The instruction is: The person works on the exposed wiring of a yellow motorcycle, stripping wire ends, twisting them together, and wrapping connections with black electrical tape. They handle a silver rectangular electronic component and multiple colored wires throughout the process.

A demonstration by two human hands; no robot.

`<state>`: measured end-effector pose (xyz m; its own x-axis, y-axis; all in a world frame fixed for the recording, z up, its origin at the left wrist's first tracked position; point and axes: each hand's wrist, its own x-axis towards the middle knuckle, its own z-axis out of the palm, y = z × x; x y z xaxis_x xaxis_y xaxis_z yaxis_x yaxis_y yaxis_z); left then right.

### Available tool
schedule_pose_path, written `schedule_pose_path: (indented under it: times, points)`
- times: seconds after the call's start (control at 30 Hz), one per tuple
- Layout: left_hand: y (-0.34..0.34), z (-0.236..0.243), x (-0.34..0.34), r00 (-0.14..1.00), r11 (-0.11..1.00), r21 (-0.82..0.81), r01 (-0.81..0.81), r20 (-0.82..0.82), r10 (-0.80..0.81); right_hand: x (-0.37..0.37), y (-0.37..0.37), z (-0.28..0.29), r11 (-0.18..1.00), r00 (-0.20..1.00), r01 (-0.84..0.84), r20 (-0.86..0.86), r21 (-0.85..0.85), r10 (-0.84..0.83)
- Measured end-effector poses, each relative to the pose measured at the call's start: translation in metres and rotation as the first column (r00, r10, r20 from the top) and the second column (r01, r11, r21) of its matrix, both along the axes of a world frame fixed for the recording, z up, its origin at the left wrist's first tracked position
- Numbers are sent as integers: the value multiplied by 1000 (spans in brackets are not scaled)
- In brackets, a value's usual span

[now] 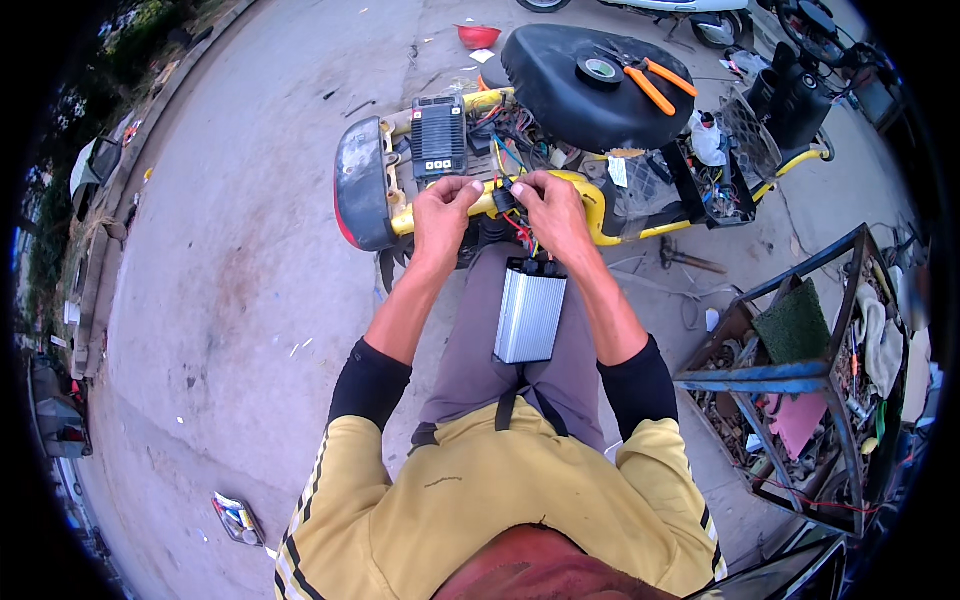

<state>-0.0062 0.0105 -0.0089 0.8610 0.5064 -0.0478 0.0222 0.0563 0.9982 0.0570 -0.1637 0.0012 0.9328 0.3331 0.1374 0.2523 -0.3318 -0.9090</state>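
Note:
My left hand (445, 205) is closed over the yellow scooter frame (402, 222), fingertips beside a small black connector (504, 197) with coloured wires. What it holds is too small to make out. My right hand (545, 208) pinches at that connector from the other side. A silver finned controller box (527, 312) rests on my lap, with wires running up from it. A black finned unit (437, 133) sits on the frame. The removed-looking black seat (560, 100) lies over the scooter, carrying a tape roll (599, 70) and orange-handled pliers (650, 92).
A hammer (692, 261) lies on the ground by the scooter. A metal-framed bin of scrap (830, 372) stands at right, near my elbow. A small tool tray (238, 520) is at lower left, a red bowl (478, 36) beyond the scooter, other scooters (790, 100) at upper right.

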Motion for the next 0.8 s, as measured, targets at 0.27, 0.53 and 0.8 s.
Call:
schedule_pose_path:
  times: [0.27, 0.53, 0.8]
  points:
    - [-14, 11, -7, 984, 981, -92, 173, -23, -176, -1, 0, 0, 1000, 999, 0, 32, -10, 0]
    - [-13, 10, 10, 970, 947, -230, 224, -36, -239, 0, 0, -1, 1000, 999, -20, 36, -18, 21]
    - [-12, 3, 17, 973, 952, -215, 219, -23, -230, -11, 4, 11, 988, 994, 98, 57, -118, -92]
